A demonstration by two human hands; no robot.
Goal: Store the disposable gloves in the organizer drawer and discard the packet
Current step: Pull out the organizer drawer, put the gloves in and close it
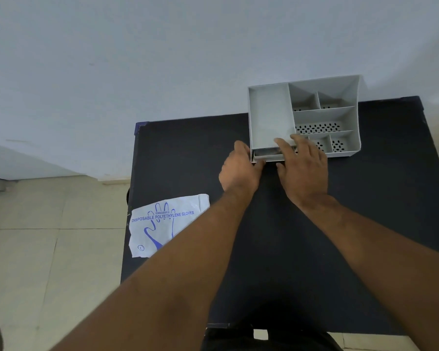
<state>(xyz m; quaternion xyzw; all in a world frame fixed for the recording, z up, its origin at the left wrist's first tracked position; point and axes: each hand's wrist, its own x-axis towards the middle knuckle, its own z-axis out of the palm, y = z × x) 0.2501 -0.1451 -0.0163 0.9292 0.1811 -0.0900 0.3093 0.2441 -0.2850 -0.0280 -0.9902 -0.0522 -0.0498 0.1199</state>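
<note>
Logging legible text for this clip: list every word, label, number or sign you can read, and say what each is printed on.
"EMBOSSED" – small blue print on the white glove packet, above the main line.
"DISPOSABLE POLYETHYLENE GLOVES" – blue print across the same packet, over a blue hand outline.
"L" in a circle – near the packet's lower left corner.
The grey organizer shows no text.

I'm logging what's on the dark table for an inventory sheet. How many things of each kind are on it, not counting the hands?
Organizer: 1
Glove packet: 1
Total: 2
The organizer's drawer counts as part of it. The left hand and right hand are at that drawer; loose gloves cannot be made out.
</note>
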